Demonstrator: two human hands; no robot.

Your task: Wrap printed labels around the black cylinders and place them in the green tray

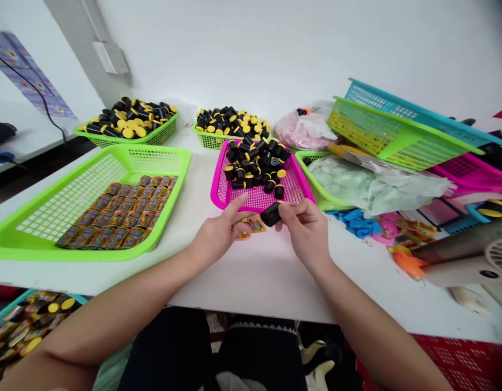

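Note:
In my right hand (305, 225) I pinch a small black cylinder (270, 215) by its end, where a bit of yellow shows under the thumb. My left hand (218, 233) is just left of it, fingers apart and the index finger stretched out, holding nothing that I can see. Orange printed labels (256, 224) lie on the white table between my hands, partly hidden by the left fingers. Right behind them is a magenta basket (220, 187) with many black cylinders (254, 160), some showing yellow ends.
A large green basket (35, 217) at left holds rows of wrapped pieces (124, 214). Two green baskets (153, 133) (212, 141) of yellow-capped cylinders stand behind. Stacked baskets (368, 130), plastic bags (368, 182) and a fan (470, 255) crowd the right. Another filled basket (77, 298) sits low at left.

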